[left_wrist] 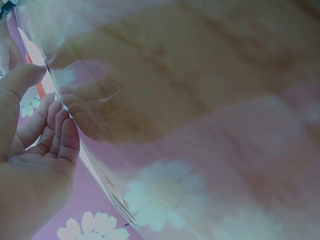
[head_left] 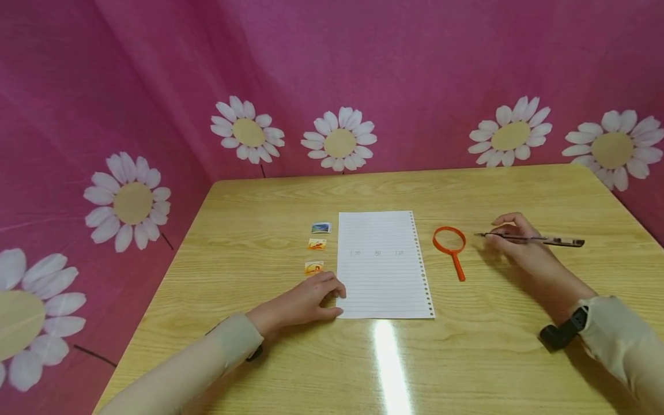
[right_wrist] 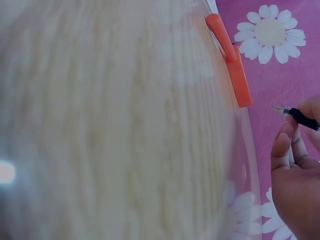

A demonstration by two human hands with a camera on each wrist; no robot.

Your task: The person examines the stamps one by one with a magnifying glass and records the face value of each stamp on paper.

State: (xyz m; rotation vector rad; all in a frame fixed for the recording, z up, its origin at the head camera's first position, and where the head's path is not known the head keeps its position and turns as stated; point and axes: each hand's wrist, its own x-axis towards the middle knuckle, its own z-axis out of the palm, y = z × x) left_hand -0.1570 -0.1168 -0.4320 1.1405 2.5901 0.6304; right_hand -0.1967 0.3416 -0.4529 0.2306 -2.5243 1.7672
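Observation:
A sheet of lined, hole-edged paper lies on the table, with handwritten figures across its middle. My left hand rests at the sheet's left edge, fingertips and thumb touching there, fingers loosely bent; in the left wrist view the hand pinches nothing visible. My right hand holds a pen above the table, between thumb and fingers, tip pointing left. Between sheet and right hand lies an orange-red magnifying glass. Left of the sheet are three small stamp-like pictures: one blue, two yellow-orange, the nearest just beyond my left hand.
The wooden table reaches to a pink curtain with white daisies at the back and sides. A bright light reflection lies on the table in front of the sheet. A black device is strapped to my right wrist.

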